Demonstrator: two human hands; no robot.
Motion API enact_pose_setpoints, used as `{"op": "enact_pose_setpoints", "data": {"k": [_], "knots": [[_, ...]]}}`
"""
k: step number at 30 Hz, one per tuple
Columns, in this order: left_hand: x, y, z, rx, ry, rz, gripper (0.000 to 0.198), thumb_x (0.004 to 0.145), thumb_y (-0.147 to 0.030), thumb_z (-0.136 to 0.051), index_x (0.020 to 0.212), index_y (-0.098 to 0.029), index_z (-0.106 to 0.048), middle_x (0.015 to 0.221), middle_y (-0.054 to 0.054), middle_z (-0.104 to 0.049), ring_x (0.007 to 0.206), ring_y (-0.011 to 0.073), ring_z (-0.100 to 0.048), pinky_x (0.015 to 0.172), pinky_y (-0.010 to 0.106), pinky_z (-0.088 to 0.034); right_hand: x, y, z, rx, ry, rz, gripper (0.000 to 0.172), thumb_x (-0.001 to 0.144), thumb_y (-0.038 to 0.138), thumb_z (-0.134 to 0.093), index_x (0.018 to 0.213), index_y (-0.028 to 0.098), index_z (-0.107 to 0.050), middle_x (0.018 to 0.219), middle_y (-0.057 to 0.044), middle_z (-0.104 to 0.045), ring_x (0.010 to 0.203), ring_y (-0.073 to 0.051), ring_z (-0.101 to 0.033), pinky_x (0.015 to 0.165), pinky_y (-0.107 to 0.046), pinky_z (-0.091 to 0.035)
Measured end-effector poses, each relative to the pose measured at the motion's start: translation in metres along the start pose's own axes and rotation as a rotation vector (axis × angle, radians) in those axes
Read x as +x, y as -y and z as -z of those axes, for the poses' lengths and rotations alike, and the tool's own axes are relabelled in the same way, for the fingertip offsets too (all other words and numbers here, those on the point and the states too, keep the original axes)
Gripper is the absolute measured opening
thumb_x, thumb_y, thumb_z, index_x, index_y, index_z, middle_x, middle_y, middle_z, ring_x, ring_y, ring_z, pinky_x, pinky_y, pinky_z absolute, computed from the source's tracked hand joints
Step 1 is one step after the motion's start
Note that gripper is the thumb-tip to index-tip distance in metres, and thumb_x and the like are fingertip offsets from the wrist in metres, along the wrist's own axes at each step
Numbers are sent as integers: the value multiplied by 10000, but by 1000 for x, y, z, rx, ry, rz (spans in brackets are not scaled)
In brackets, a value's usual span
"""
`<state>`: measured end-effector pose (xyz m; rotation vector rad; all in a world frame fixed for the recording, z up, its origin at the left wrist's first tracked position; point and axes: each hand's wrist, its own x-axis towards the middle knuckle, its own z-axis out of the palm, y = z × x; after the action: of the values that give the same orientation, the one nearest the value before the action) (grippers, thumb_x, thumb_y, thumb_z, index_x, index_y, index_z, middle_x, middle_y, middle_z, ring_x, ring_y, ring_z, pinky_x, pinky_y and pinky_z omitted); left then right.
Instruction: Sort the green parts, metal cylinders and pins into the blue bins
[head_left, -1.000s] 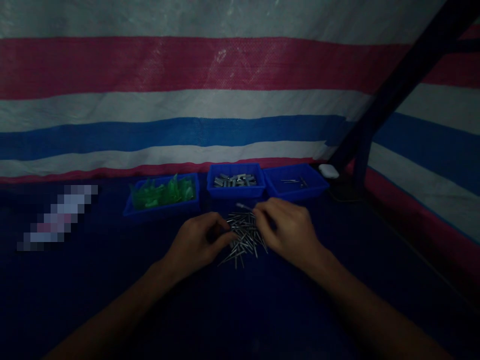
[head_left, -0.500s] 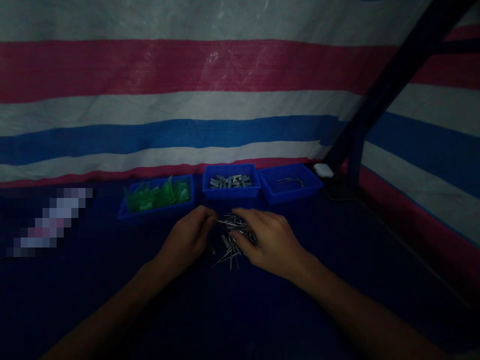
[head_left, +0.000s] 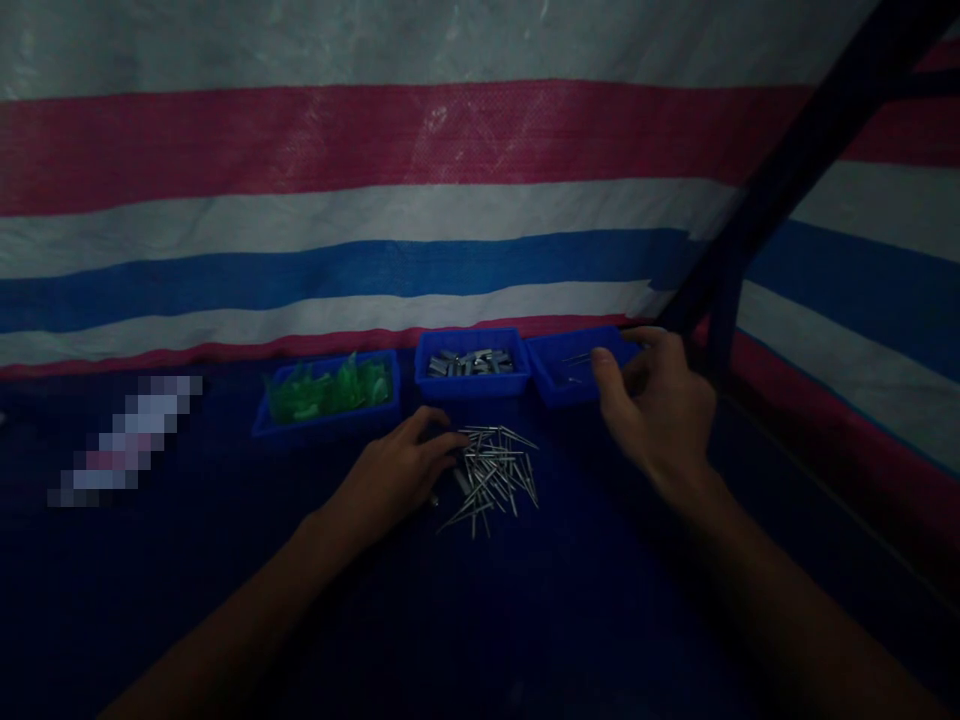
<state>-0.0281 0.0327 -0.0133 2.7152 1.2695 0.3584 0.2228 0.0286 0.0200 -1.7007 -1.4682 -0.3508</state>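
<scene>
A loose pile of thin metal pins (head_left: 495, 465), each thicker along part of its length, lies on the dark blue tabletop (head_left: 480, 620). At the pile's left edge is my left hand (head_left: 394, 465), fingers bent and slightly apart, with nothing visible between them. My right hand (head_left: 664, 405) is over the right-hand blue tray (head_left: 562, 390), thumb apart from the curled fingers, and nothing shows in its grasp. A few pins (head_left: 576, 358) are in that tray, partly hidden by the hand.
Short metal pieces fill the middle blue tray (head_left: 472, 384). Green translucent plastic pieces (head_left: 334, 388) are heaped in the left blue tray (head_left: 330, 422). A striped tarpaulin (head_left: 375, 140) hangs behind, with a dark slanted beam (head_left: 787, 170) at right. A blurred-out item (head_left: 127, 440) lies at left.
My right hand has moved from the pin pile rightward and away from me to the right-hand tray. My left hand stays beside the pile, its fingers more apart. The view has shifted slightly.
</scene>
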Motion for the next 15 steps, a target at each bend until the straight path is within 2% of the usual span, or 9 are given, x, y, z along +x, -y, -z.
{"op": "enact_pose_setpoints", "data": {"k": [2,4,8,10,13,15], "knots": [[0,4,1,26,7,-19,221,865,-253,-438,1043,-265,-569,1186,39,-440,885,155,-557,754,320,-499,-2,1,-2,23,54,-6,439,807,507,-450,1045,146,-523,549,19,-536,481,-141,-514,488,-262,-349],[0,7,2,26,7,-29,189,865,-240,-433,974,-231,-588,1184,47,-443,868,155,-556,734,324,-504,-12,10,-5,84,171,52,433,815,494,-444,1062,147,-522,544,23,-537,469,-133,-512,480,-255,-351],[-2,13,4,-68,-20,-62,185,873,-226,-416,916,-204,-595,1162,53,-461,923,159,-542,780,324,-491,-36,33,-12,259,454,293,361,842,406,-444,1084,151,-528,635,-4,-603,515,-121,-538,507,-244,-382],[-2,14,6,-141,-66,-71,190,875,-243,-420,906,-205,-604,1124,50,-486,957,159,-531,827,320,-469,-45,40,-13,324,551,403,319,847,372,-458,1076,164,-538,732,-24,-640,589,-122,-568,557,-243,-408],[-1,10,11,-263,-130,-37,205,878,-280,-421,890,-189,-604,1022,49,-537,929,150,-537,829,294,-454,-53,44,-15,355,592,513,242,849,326,-476,1022,178,-558,838,-33,-656,718,-131,-597,648,-247,-425],[1,4,13,-337,-134,-12,221,883,-295,-408,877,-176,-595,954,45,-562,878,141,-548,791,270,-456,-55,45,-16,340,576,557,184,866,287,-449,935,176,-579,812,-27,-651,732,-128,-593,663,-242,-416]]}}
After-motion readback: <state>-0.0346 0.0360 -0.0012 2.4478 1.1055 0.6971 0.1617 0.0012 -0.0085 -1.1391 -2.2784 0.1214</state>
